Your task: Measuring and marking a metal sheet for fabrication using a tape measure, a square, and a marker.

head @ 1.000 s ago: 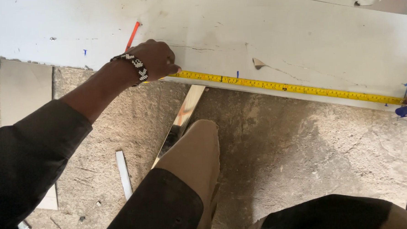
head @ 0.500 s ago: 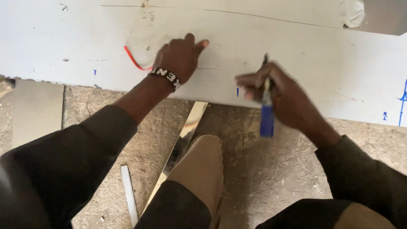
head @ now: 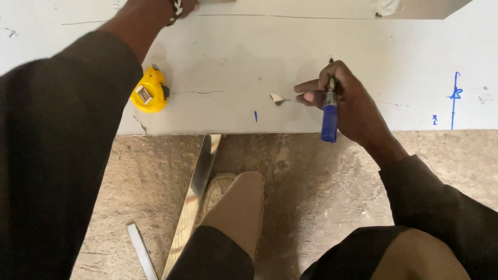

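1. Right hand [head: 351, 105] grips a blue marker [head: 329, 109] upright, fingers closed round its barrel, and rests on the white sheet [head: 290, 48] near its front edge.
2. Left hand [head: 182, 2] reaches to the far top of the view, mostly cut off by the frame; whether it is open or closed cannot be told. A beaded bracelet [head: 173, 4] shows at the wrist.
3. Yellow tape measure [head: 150, 92] lies on the sheet beside the left forearm, well apart from the marker.
4. Small blue tick [head: 256, 116] sits near the sheet's edge; a torn flap [head: 278, 98] lies just beside the right fingertips. A long blue line [head: 454, 100] is drawn farther right.
5. Below the sheet is rough concrete floor [head: 312, 182], with a shiny metal strip [head: 193, 198] and a small white offcut [head: 142, 256] lying on it.
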